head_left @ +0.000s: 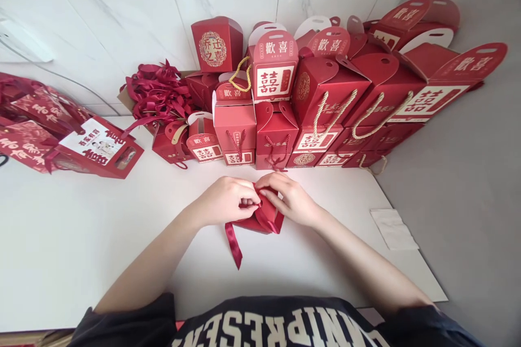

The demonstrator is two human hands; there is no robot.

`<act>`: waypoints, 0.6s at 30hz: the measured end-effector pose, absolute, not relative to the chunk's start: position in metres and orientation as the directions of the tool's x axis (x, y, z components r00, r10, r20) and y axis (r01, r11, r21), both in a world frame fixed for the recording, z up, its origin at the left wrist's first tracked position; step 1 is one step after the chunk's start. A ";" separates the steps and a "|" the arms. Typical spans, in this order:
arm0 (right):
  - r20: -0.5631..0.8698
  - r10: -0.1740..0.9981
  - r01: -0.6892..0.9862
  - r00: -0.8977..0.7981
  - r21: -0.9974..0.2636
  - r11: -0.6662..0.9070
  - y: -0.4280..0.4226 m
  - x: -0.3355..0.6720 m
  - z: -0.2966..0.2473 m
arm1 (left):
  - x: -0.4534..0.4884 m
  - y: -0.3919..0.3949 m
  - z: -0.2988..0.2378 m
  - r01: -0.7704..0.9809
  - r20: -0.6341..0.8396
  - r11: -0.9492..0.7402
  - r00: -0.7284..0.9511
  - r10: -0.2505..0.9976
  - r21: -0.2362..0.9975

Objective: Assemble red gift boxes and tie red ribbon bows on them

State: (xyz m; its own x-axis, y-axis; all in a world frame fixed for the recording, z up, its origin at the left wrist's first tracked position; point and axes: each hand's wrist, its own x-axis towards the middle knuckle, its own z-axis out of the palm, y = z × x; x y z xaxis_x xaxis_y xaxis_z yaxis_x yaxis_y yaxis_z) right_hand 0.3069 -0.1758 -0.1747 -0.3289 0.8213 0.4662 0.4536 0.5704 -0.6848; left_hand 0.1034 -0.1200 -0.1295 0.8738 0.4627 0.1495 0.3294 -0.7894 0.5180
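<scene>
A small red gift box (252, 223) sits on the white table directly in front of me, partly covered by both hands. A dark red satin ribbon (233, 246) runs over its top, and one end hangs toward me on the left. My left hand (230, 199) is closed in a pinch on the ribbon at the top of the box. On the other side, my right hand (291, 199) curves over the box's upper right, its thumb and fingertips close together at the ribbon. What the right fingertips hold is hidden.
Stacked red gift boxes (277, 124), some with rope handles, line the wall behind. A heap of red ribbons (158, 89) lies left of them. More red boxes (101, 146) stand far left. A white tissue (393, 229) lies at the right edge of the table (101, 238).
</scene>
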 end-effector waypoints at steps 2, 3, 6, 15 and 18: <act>0.475 0.797 0.434 -0.373 -0.670 0.603 -0.171 0.308 -0.179 | 0.100 -0.123 -0.138 0.293 0.326 -0.873 0.843 0.428 0.389; 0.483 0.790 0.424 -0.378 -0.668 0.611 -0.170 0.308 -0.180 | 0.099 -0.123 -0.144 0.283 0.419 -0.904 0.814 0.403 0.320; 0.464 0.796 0.374 -0.388 -0.710 0.596 -0.168 0.311 -0.180 | 0.097 -0.123 -0.161 0.282 0.609 -0.946 0.727 0.319 0.158; 0.455 0.819 0.431 -0.349 -0.698 0.572 -0.171 0.313 -0.176 | 0.097 -0.117 -0.171 0.228 0.654 -0.945 0.682 0.327 0.235; 0.449 0.846 0.478 -0.287 -0.698 0.533 -0.175 0.311 -0.173 | 0.097 -0.116 -0.171 0.222 0.654 -0.947 0.685 0.320 0.232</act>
State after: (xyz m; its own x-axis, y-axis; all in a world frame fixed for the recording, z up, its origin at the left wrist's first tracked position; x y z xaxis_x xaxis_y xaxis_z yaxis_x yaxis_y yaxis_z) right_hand 0.3115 -0.1745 -0.1734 -0.2871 0.8462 0.4490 0.4781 0.5328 -0.6983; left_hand 0.0966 -0.1161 -0.1708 0.6853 0.3203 0.6541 0.2216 -0.9472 0.2316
